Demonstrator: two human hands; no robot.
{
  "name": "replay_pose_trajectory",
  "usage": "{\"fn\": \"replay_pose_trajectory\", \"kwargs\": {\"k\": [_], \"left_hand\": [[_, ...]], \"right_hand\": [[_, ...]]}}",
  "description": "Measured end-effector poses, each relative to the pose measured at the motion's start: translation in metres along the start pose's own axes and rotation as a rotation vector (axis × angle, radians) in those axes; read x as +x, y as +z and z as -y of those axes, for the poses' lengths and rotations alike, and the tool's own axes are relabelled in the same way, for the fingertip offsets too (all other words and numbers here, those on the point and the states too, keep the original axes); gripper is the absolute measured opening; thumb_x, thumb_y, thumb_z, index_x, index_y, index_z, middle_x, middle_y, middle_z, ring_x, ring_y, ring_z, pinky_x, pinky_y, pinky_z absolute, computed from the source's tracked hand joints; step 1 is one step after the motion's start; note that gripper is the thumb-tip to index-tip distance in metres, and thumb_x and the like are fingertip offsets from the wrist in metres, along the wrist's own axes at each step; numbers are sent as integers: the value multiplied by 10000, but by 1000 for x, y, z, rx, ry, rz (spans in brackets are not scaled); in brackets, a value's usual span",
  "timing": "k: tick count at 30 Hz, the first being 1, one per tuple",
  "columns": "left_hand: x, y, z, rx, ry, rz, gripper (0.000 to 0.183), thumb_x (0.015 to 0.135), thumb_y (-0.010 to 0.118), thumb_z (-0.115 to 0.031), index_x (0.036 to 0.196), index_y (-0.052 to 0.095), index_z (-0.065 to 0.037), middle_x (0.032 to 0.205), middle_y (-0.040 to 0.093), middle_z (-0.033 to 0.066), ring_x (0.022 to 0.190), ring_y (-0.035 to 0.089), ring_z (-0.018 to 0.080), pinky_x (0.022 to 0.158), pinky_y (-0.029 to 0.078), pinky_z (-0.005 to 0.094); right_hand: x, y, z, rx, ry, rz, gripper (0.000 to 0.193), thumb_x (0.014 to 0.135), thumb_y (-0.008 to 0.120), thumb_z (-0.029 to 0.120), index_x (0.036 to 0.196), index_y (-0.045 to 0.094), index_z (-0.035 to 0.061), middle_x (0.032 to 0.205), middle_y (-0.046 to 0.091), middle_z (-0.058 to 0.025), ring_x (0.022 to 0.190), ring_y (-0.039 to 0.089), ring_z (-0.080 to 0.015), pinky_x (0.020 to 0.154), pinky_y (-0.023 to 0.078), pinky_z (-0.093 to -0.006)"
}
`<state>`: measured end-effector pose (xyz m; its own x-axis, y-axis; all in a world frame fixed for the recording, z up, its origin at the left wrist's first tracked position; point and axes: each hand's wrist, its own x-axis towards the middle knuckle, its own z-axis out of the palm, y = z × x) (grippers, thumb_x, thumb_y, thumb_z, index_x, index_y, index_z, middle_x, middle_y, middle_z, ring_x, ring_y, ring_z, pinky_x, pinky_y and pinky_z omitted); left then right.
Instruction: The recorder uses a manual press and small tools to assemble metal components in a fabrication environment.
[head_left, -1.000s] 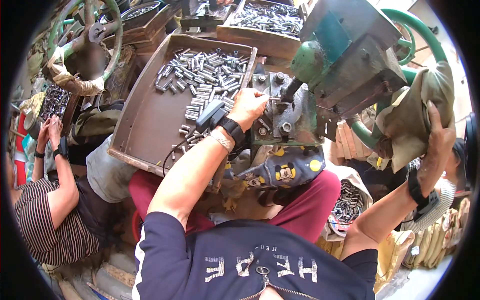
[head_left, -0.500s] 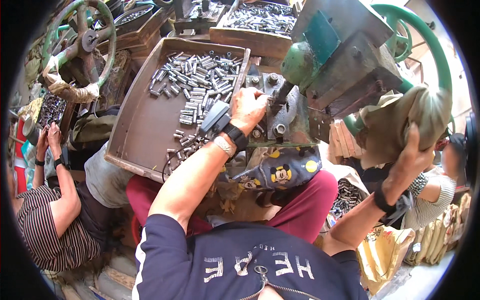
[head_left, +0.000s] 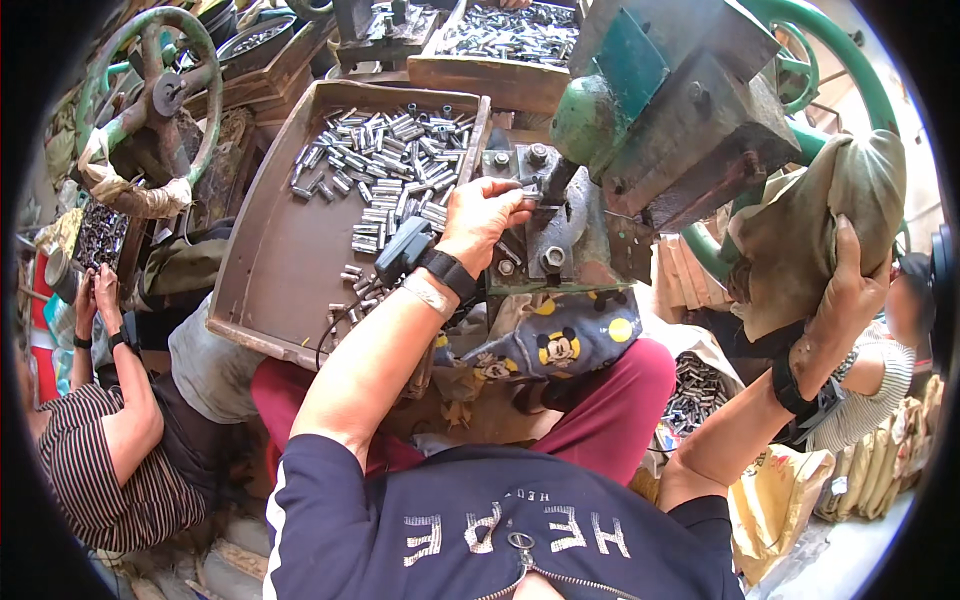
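My left hand [head_left: 482,217] reaches over the metal bed of a hand press [head_left: 590,230]. Thumb and fingers pinch a small shiny metal tube [head_left: 531,194] just beside the press's dark ram. My right hand [head_left: 858,268] rests against the grey-green cloth [head_left: 800,240] wrapped round the rim of the press's green wheel [head_left: 872,70]; its fingers are partly hidden behind the cloth. Left of the press lies a brown wooden tray [head_left: 268,240] with many short metal tubes [head_left: 395,160] heaped toward its far and right sides.
Another box [head_left: 490,70] of metal pieces stands at the back. A second handwheel [head_left: 205,75] rises at the far left, near a co-worker's hands [head_left: 100,290]. A sack of metal pieces [head_left: 695,390] and a yellow bag [head_left: 775,500] are at the lower right.
My right hand and the cloth-wrapped part of the wheel have moved slightly up and to the right. My left hand has drawn back a little, and the tube in it now shows.
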<state>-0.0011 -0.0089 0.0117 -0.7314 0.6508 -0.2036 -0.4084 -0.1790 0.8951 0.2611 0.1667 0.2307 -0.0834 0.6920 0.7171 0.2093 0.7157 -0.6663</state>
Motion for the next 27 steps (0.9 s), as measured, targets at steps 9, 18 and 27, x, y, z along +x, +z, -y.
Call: {"fn": "replay_pose_trajectory", "kwargs": {"k": [9,18,27], "left_hand": [[1,13,12,630,346,-120,253,882,698,-119,1113,717,-19,863,734,49,739,674,94,642,533,246],[-10,-15,-2,843,476,-115,252,864,721,-241,1016,736,-40,827,738,101,756,704,195,730,537,323],[-114,-185,-63,1488,381,-267,147,795,698,-136,910,669,-49,899,619,147,902,630,356,808,514,450]], "right_hand": [[-73,33,-63,149,-158,-283,441,876,716,128,1223,601,-119,1179,665,-168,987,640,-205,891,515,-335],[-11,-1,6,-352,-289,-48,565,912,688,188,1341,497,-125,1298,589,-222,1141,601,-281,1006,457,-355],[-207,182,68,308,-614,873,323,821,615,-18,1134,657,49,988,659,-151,956,615,-325,854,495,-410]]}}
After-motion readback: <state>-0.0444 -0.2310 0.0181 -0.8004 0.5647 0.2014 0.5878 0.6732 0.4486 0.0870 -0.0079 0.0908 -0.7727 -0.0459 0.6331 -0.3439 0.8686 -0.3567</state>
